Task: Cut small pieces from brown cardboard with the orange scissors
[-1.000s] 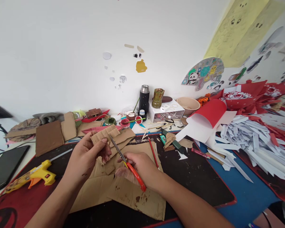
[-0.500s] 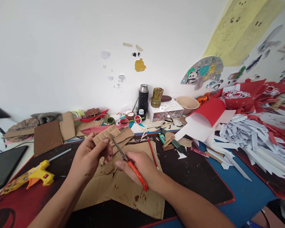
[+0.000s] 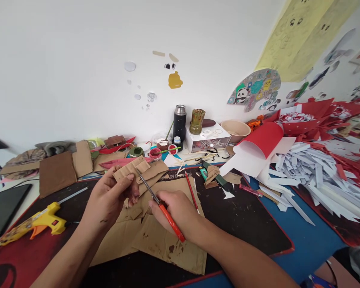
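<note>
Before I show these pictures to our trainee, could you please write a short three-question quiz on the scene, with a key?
1. Multiple choice: which hand holds the red-handled metal scissors?
A) The left only
B) The right only
C) Both together

2. True or false: the yellow plastic glue gun lies to the left of the left forearm.

3. Fill in the missing word: the left hand grips a ribbed tan piece made of ____.

Key:
1. B, the right hand.
2. True.
3. Cardboard.
</note>
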The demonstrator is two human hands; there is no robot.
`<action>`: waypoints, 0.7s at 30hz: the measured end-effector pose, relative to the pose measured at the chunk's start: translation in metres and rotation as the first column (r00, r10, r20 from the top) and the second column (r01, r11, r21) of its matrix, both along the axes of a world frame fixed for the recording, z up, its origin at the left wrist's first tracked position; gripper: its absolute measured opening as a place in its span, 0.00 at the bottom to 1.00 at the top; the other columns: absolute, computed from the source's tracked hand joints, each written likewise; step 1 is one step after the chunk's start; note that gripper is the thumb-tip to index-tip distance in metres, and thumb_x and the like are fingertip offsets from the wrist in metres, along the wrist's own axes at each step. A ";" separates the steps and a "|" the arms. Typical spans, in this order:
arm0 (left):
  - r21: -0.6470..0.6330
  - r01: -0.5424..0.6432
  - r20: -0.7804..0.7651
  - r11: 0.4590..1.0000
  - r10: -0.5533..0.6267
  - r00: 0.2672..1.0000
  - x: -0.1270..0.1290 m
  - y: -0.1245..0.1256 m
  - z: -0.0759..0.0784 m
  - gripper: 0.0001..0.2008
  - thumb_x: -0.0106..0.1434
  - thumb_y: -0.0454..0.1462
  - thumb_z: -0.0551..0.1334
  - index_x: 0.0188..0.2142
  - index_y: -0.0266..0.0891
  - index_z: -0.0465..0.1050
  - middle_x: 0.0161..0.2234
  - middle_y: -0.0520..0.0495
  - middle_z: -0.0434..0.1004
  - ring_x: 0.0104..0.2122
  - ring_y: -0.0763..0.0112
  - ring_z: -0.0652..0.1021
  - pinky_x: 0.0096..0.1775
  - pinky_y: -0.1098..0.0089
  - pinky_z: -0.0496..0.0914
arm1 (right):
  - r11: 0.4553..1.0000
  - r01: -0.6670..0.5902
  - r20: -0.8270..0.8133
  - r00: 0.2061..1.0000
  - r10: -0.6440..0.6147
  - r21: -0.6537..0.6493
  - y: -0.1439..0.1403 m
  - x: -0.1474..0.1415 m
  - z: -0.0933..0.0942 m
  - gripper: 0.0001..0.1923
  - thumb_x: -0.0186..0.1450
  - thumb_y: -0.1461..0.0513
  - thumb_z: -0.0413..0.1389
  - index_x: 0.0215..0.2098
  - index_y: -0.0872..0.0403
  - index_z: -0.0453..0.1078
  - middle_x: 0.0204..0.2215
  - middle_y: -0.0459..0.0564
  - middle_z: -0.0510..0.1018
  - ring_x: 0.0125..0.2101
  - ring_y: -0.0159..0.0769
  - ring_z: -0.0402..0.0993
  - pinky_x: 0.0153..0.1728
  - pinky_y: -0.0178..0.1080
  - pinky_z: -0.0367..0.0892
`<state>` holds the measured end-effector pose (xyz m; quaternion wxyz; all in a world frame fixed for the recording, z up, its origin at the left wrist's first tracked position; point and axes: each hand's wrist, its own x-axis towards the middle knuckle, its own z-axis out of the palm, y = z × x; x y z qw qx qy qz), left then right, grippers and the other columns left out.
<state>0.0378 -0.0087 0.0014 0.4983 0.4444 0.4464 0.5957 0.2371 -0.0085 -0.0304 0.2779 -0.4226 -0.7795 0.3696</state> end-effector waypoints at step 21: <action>-0.037 0.067 -0.092 0.997 -0.070 0.993 0.003 -0.009 0.004 0.17 0.65 0.47 0.74 0.37 0.45 0.69 0.19 0.54 0.78 0.16 0.69 0.75 0.17 0.74 0.69 | 0.988 -0.151 -0.191 0.971 0.141 -0.038 0.002 0.007 0.010 0.15 0.72 0.48 0.65 0.41 0.51 0.79 0.32 0.46 0.83 0.31 0.37 0.77 0.35 0.36 0.66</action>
